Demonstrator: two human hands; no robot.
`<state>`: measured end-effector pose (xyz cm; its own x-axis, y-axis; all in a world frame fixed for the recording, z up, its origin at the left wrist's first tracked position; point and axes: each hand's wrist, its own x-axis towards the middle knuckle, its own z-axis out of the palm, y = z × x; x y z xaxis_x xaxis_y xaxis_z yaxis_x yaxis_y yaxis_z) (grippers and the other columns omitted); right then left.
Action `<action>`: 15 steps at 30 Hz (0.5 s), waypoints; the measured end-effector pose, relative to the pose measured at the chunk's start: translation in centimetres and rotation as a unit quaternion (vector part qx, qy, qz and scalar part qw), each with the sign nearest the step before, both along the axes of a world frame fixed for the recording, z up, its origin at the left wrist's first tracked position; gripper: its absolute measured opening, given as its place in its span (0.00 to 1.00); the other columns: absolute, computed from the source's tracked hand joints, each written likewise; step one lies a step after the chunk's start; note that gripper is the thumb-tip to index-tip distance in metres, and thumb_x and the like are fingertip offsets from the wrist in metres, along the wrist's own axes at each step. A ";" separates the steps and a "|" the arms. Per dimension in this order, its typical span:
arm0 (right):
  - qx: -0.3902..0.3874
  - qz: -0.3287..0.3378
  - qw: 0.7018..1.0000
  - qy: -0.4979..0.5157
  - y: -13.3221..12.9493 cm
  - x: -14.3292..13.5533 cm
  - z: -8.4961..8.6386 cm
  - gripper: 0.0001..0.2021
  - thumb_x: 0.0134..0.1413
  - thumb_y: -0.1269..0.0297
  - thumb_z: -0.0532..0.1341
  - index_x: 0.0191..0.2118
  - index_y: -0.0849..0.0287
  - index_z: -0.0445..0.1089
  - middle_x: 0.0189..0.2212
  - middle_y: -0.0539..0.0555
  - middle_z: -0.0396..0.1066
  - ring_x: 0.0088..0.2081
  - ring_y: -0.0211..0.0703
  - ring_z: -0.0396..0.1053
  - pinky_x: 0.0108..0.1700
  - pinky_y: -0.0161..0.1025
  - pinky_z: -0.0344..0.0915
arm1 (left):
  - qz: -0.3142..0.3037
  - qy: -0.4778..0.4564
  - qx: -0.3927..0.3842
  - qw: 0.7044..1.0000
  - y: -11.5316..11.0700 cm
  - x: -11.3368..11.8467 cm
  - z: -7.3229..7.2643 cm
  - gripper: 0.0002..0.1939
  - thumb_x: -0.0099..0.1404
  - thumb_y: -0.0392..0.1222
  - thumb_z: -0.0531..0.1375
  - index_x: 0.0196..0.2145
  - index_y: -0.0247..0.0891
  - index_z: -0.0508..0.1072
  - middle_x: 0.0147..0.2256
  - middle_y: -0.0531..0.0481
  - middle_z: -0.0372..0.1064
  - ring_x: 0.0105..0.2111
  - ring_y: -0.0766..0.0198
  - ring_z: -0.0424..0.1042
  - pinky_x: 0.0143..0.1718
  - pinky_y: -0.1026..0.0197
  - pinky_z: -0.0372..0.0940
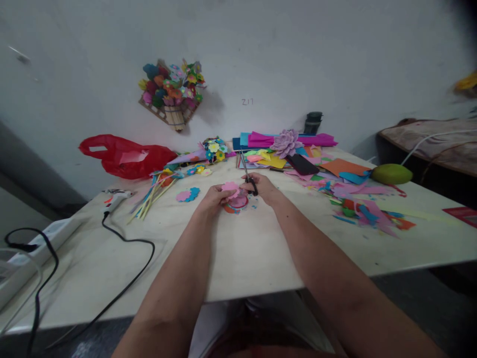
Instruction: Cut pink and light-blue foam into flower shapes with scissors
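A pink scalloped paper piece point(230, 190) is pinched in my left hand point(215, 197), above the middle of the table. Just right of it, my right hand point(261, 188) is closed around the black handles of the scissors point(251, 185), whose blades point up and away from me. Below the hands lies a round, red-rimmed thing point(239, 202) with small blue scraps beside it. Left of my left hand, a pink scalloped piece point(183, 196) and a blue one point(194, 193) overlap flat on the table.
A glue gun point(118, 200) with a black cord and a red plastic bag point(130, 156) are on the left. Coloured scraps point(368, 211), a dark phone point(301, 164) and a green-yellow oval object point(392, 174) lie on the right. Paper flowers point(215, 149) stand at the back.
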<state>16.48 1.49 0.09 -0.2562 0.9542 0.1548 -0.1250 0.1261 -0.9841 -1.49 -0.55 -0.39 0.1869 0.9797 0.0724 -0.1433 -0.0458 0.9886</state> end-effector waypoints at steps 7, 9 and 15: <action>-0.015 -0.011 1.000 0.014 -0.2 -0.8 0.1 0.16 0.36 0.74 0.65 0.37 0.61 0.67 0.18 0.43 0.65 0.19 0.31 0.62 0.23 0.30 0.58 | 0.000 0.024 -0.006 1.000 -0.1 0.3 -0.2 0.16 0.36 0.42 0.73 0.19 0.31 0.73 0.14 0.53 0.61 0.14 0.75 0.53 0.14 0.68 0.45; -0.018 -0.014 1.000 0.005 -0.4 -1.0 0.2 0.15 0.36 0.75 0.64 0.36 0.61 0.67 0.17 0.42 0.65 0.18 0.32 0.62 0.23 0.30 0.58 | -0.004 0.025 -0.007 1.000 -0.2 0.5 -0.2 0.16 0.36 0.42 0.73 0.19 0.31 0.73 0.14 0.52 0.62 0.14 0.75 0.54 0.14 0.68 0.45; -0.034 -0.044 0.998 -0.002 -0.7 -1.2 0.5 0.15 0.36 0.77 0.62 0.35 0.61 0.66 0.16 0.42 0.64 0.18 0.32 0.62 0.23 0.31 0.59 | 0.005 -0.002 -0.008 1.000 -0.3 0.5 -0.2 0.15 0.37 0.40 0.73 0.20 0.31 0.72 0.16 0.51 0.65 0.14 0.74 0.58 0.15 0.68 0.53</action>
